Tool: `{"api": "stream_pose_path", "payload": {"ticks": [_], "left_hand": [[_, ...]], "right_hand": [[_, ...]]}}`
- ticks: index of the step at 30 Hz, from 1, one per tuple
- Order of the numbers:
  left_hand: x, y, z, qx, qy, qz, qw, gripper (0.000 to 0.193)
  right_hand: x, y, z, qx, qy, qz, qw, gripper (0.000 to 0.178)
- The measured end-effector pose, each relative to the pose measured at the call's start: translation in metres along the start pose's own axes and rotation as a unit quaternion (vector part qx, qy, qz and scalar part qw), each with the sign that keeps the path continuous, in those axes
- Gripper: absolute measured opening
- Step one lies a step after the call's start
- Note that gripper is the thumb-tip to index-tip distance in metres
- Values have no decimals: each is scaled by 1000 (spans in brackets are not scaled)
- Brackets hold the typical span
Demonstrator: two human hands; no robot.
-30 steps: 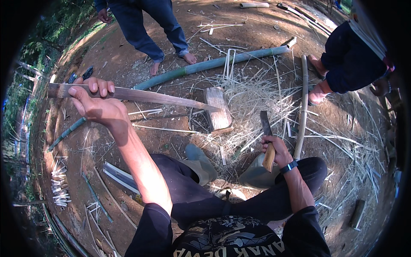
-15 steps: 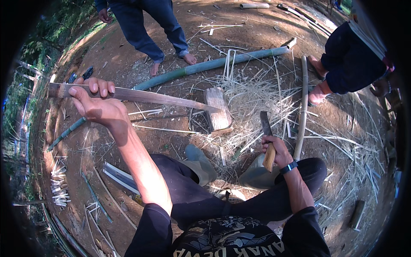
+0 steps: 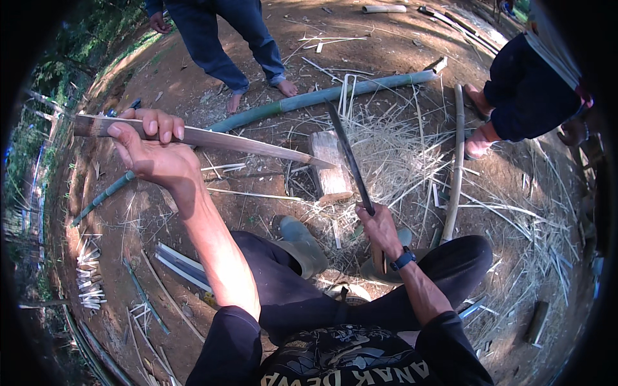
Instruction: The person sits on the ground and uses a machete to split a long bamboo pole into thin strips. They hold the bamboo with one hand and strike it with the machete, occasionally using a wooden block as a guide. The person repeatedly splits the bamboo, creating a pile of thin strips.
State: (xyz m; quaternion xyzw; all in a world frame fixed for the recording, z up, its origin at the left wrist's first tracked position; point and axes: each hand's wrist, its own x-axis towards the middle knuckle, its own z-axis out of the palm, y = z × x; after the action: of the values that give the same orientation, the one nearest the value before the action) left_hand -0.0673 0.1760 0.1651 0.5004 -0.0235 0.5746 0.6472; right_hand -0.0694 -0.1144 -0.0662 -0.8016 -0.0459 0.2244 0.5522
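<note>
Seated worker, viewed from above the head, legs bent and drawn in, rubber boots planted on bare earth. The right hand is clamped around the handle of a long dark blade, which rises away from the body with its tip above the straw; the raised angle suggests a chopping or shaving stroke in preparation. The left hand is closed, fingers wrapped over the top, on a split bamboo slat held out at arm's length. The slat runs nearly level from the person's left toward the centre, its tapered far end resting on, or just over, a wooden chopping block; which of the two cannot be told. The block appears to serve as an anvil, so the worked end is steadied while the holding hand stays well apart from the edge.

Around the block lies a bed of pale shavings, and cut strips lie beside the left leg. Beyond the block a long green bamboo pole lies on the ground. Farther off, one bystander stands barefoot just behind the pole, and another person is at the right rim.
</note>
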Motion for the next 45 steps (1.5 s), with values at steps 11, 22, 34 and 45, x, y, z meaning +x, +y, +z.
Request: {"api": "stream_pose_path", "payload": {"ticks": [11,22,34,45], "left_hand": [[-1,-1,-2,-8,-14,-2,1000,44],[-6,0,8,13,4,14,1000,40],[-10,-1,13,15,-10,17,1000,40],[-14,3,21,5,-17,17,1000,33]], "right_hand": [[20,19,74,-188,54,-121,973,17],[34,42,78,-232,100,-128,959,19],[39,48,74,-217,105,-120,963,14],[48,57,70,-206,96,-94,969,19]]}}
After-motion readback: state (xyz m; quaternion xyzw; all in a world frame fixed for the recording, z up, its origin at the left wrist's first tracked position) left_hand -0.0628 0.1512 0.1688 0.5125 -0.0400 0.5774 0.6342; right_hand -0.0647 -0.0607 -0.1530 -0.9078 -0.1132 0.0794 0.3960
